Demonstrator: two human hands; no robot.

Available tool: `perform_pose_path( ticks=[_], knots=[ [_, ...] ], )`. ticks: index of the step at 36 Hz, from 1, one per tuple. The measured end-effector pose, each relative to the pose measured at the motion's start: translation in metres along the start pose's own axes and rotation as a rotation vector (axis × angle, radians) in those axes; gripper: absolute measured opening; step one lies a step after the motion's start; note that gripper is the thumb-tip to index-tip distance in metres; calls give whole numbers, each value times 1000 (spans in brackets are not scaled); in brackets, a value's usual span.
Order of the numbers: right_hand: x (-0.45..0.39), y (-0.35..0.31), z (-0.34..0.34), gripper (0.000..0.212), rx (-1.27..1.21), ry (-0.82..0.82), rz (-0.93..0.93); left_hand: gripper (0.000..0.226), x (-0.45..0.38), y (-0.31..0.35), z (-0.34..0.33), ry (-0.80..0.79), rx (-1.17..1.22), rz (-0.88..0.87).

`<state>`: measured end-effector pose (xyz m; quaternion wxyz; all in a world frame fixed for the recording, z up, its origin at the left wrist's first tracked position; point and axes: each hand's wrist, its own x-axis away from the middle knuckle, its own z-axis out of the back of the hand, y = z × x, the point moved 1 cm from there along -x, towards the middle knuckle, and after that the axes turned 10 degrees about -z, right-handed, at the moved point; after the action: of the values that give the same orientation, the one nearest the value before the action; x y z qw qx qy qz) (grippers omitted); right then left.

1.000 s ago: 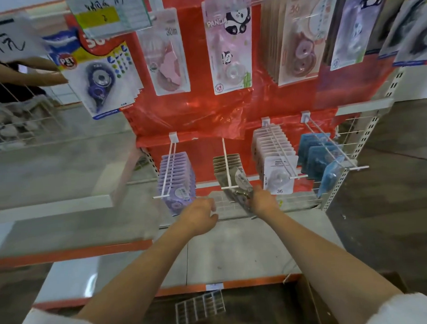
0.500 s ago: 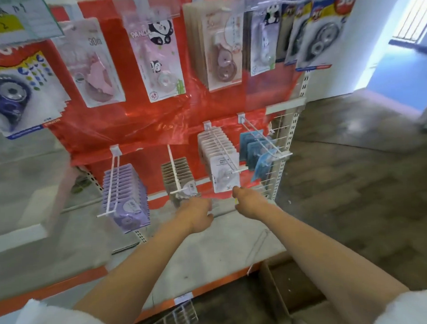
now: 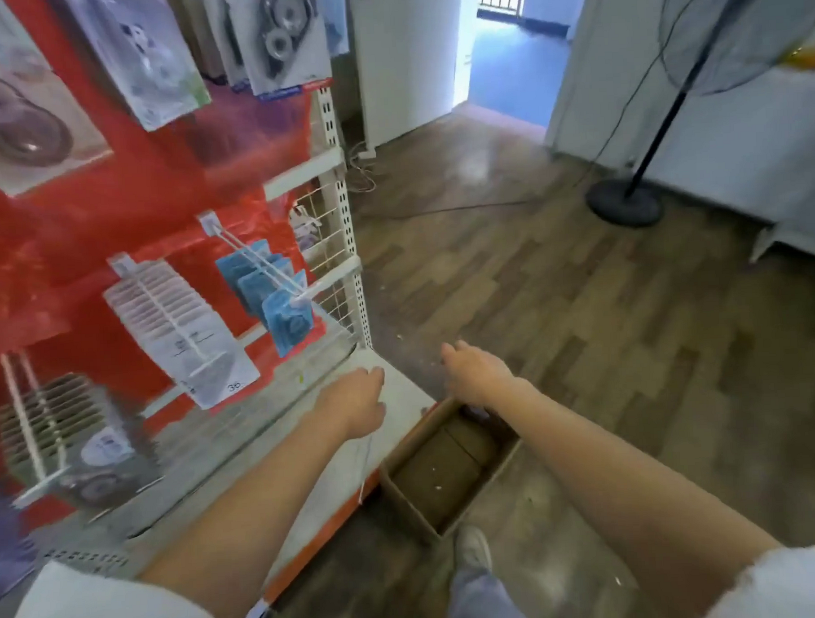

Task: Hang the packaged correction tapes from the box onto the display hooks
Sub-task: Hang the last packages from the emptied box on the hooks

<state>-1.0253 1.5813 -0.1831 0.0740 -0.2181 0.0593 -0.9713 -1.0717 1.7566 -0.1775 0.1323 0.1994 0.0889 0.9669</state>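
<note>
Both hands (empty) above box point(image 3: 443, 470), left hand point(image 3: 353, 402), right hand point(image 3: 476, 373)

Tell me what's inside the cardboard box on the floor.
The cardboard box shows only its bare brown bottom with a few pale specks; no packaged tapes are visible. The right hand and forearm cover its far corner, so that part stays unseen.

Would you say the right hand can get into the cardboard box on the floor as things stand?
Probably yes. The right hand hangs just past the far end of the open cardboard box; nothing covers the box's top, and the left hand is off over the shelf.
</note>
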Motion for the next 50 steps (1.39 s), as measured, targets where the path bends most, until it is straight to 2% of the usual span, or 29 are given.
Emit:
perform_pose_path(
  ticks=[5,7,9,13,20,24,30,36,41,50],
  knots=[
    [-24,53,-6,45,-122,-50,-108,36,-55,26,-10,-45,-3,-46],
    [-36,73,-17,42,-181,-87,-143,35,-75,34,-19,-72,1,-45],
    [-49,92,-32,37,-209,-135,-179,34,-95,40,-30,-110,5,-42],
    [-73,124,-65,42,-227,-264,-229,35,-133,48,-54,-190,30,-3],
    [-114,162,-111,43,-258,-387,-279,35,-186,53,-93,-226,129,21],
    [-142,172,-139,47,-267,-428,-309,26,-212,46,-126,-221,190,41],
    [-204,181,-208,37,-275,-408,-375,20,-261,21,-201,-243,206,41],
    [-284,198,-310,41,-249,-359,-412,27,-323,-18,-306,-269,159,-17],
    [-340,212,-389,32,-216,-292,-480,27,-369,-44,-389,-252,157,-34],
    [-413,234,-472,41,-91,-211,-520,39,-427,-68,-486,-238,172,-109]
  ],
)
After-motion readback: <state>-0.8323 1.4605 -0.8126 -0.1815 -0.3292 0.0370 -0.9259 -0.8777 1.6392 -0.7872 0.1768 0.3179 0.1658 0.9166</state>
